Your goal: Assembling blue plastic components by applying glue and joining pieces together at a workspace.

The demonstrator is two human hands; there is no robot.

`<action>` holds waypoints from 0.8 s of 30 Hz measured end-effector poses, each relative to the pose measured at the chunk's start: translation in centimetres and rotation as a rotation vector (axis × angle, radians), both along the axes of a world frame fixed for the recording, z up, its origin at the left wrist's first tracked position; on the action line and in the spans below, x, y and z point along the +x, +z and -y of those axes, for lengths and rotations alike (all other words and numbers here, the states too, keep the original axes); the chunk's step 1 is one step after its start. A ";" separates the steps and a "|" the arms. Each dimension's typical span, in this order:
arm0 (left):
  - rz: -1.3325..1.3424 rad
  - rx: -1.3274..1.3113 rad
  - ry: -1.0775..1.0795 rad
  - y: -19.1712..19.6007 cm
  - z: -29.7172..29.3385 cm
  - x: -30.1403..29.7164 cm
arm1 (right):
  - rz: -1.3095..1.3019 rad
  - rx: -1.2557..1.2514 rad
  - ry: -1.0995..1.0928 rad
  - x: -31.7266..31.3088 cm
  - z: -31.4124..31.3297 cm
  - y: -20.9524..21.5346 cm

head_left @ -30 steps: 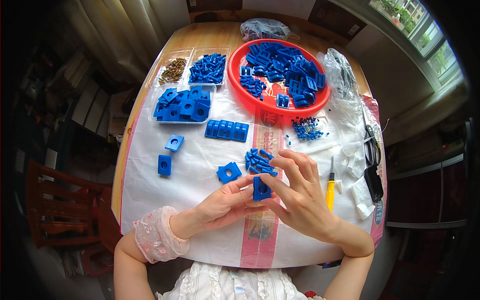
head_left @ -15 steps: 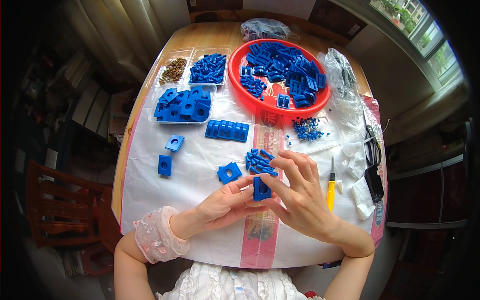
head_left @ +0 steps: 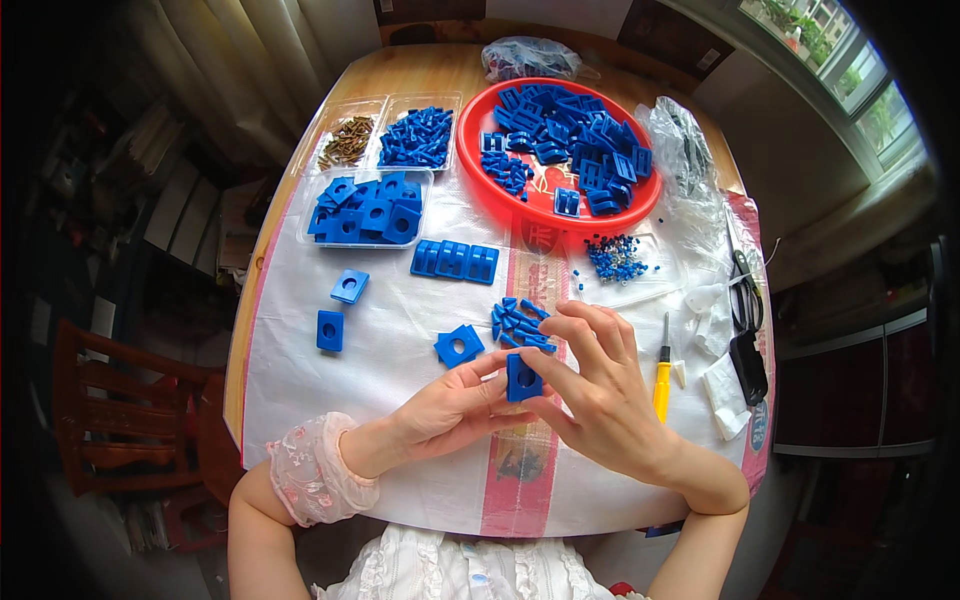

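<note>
The left hand (head_left: 445,408) and right hand (head_left: 598,390) pinch one blue rectangular block (head_left: 517,391) (round-holed) above the worktop (head_left: 415,75).

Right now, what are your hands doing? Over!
Left hand and right hand both holding. Blue rectangular block between them, round hole showing. Tapered blue pieces lying close beyond.

- Looks like somebody's home to me
- Pale curtains (head_left: 225,65) hanging near a wooden table (head_left: 430,68)
- A slatted wooden chair (head_left: 128,456)
- A window (head_left: 848,72) with greenery (head_left: 812,32) outside
- A dark cupboard (head_left: 835,390)
</note>
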State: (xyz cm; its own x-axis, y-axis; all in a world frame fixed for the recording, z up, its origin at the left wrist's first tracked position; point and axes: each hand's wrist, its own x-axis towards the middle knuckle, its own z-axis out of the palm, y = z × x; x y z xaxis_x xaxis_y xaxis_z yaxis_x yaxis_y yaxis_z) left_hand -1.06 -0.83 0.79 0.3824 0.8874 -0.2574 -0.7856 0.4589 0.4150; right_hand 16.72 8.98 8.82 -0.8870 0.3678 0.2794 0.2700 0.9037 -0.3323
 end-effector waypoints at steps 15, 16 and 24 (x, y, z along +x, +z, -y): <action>0.023 -0.009 -0.002 0.1 0.0 -0.1 | -0.013 0.028 -0.016 -0.1 0.0 -0.3; 0.021 -0.009 0.000 0.1 0.0 0.0 | -0.013 0.012 -0.004 -0.1 0.0 -0.1; -0.005 -0.011 0.004 0.4 -0.1 0.1 | -0.002 -0.013 0.002 -0.1 0.0 0.2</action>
State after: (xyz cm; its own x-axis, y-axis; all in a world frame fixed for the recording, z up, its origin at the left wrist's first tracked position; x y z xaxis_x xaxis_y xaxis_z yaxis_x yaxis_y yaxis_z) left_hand -0.97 -0.76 1.17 0.3775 0.8860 -0.2694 -0.7853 0.4604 0.4139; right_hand 16.66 9.02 8.98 -0.8872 0.3696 0.2761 0.2678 0.8999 -0.3441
